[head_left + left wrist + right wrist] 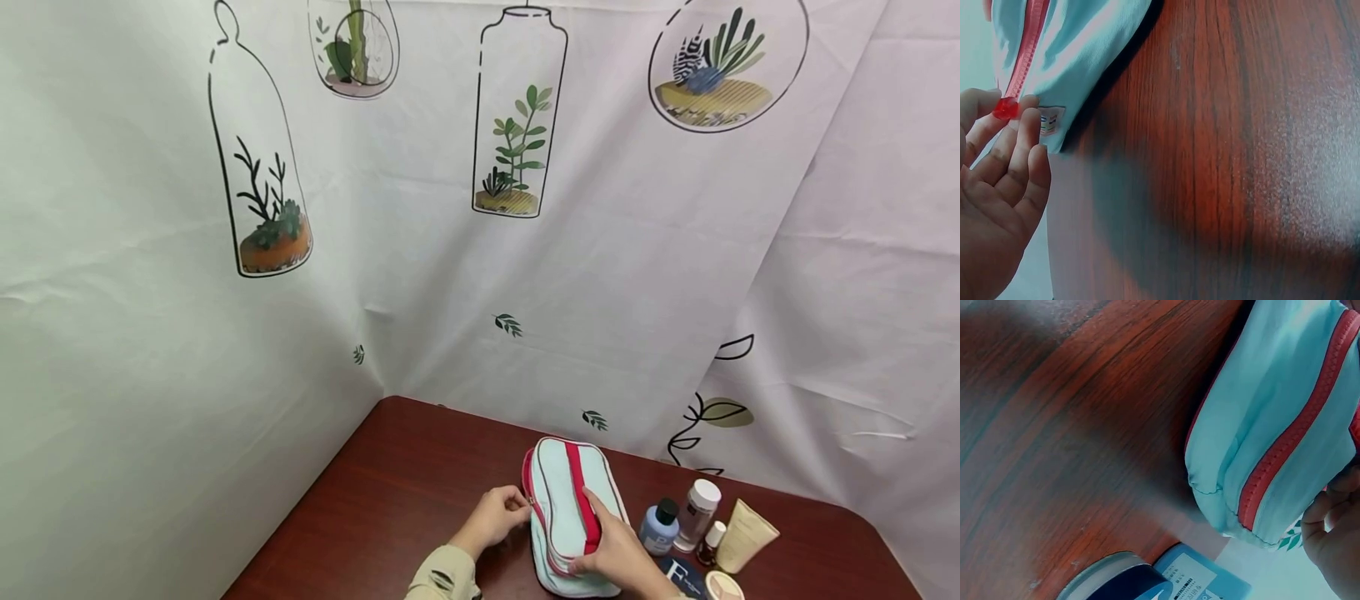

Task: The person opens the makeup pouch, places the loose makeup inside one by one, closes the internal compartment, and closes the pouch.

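A pale blue zippered pouch (556, 487) with a red band lies on the dark red wooden table. My left hand (495, 518) is at its left side, and in the left wrist view thumb and fingers pinch the red zipper pull (1005, 109) at the end of a red zipper (1030, 47). A small label (1051, 120) sits beside the pull. From the right, my right hand (618, 552) grips the pouch, thumb over the red band (582, 500) and fingers at the near end. Another red zipper (1300, 434) on the pouch runs closed in the right wrist view.
Right of the pouch stand a blue bottle with black cap (659, 531), a white-capped container (698, 517), a small dark bottle (709, 546) and a beige tube (745, 537). A navy round tin (684, 575) and a cream round case (723, 587) lie nearer. White printed cloth (420, 250) hangs behind.
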### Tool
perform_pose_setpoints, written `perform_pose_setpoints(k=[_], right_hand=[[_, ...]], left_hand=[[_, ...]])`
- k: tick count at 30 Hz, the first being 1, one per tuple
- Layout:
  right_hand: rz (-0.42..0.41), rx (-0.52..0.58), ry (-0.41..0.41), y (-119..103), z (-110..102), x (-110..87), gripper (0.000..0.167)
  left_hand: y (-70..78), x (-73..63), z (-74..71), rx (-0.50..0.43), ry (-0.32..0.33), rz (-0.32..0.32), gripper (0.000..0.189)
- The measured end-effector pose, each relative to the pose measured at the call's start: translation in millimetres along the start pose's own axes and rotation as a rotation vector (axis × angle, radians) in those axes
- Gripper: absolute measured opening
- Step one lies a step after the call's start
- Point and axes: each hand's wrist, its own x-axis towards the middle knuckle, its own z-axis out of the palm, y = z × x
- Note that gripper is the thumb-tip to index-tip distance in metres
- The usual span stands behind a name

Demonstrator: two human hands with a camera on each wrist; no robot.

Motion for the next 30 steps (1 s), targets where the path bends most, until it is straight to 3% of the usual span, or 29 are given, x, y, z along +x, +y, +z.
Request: perform_pose_setpoints(k=[7, 12, 22, 30], right_hand=[[0.074, -0.008, 0.06, -7, 0, 3.6, 0.111], [0.075, -0.002, 0.116, -8, 1, 6.9, 0.114], [0.082, -0.006, 0.113, -13, 2, 11.2, 0.112], [0.092, -0.025, 0.104, -16, 2, 12.9, 0.112]], left_hand=[[3.0, -1.4, 0.4, 0.024, -0.033, -0.004, 0.01], [3.7, -3.1, 1.7, 0.005, -0.05, 0.009, 0.009], [1.8, -7.4, 1.9, -0.033, -0.074, 0.004, 0.006], [0.6, -8.8, 1.9, -0.083, -0.146, -0.019, 0.008]])
